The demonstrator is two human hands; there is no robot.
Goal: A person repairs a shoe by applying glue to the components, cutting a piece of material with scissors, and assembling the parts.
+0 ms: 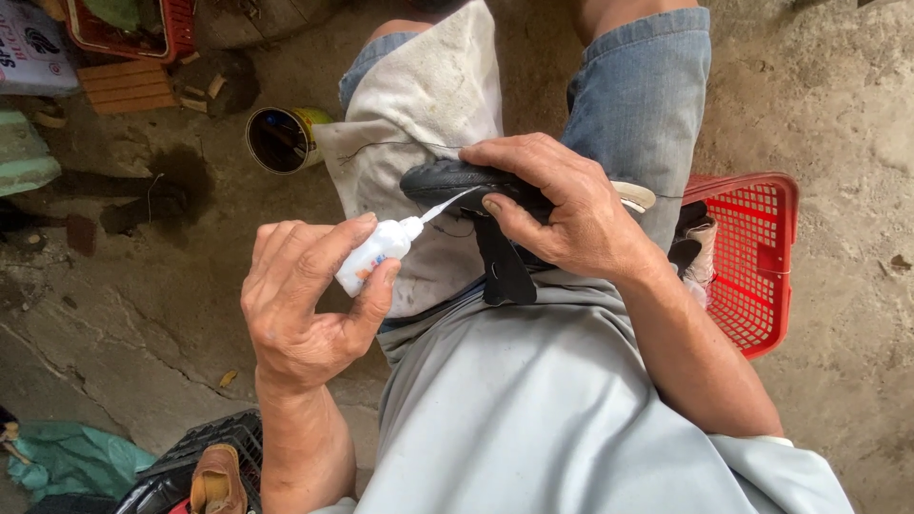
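A small white glue bottle (373,255) with a faint coloured label is sitting clenched in the left hand (307,303), thumb and fingers wrapping its body so most of the label is staying hidden. Its thin white nozzle is reaching rightward from that hand, its tip touching the black sandal (457,181). The right hand (562,205) is gripping the sandal from above, fingers curling over its sole and pinning it against the white cloth (419,114) lying over the knee. A black strap is hanging down just below the right hand's fingers. The far end of the sandal is disappearing under the right palm, so its full shape is hard to make out. Beyond the left hand, an open yellow tin (278,139) is lying on the dirt floor. Just past the right wrist, a red plastic basket (762,266) is holding shoes, partly cut off by the arm.
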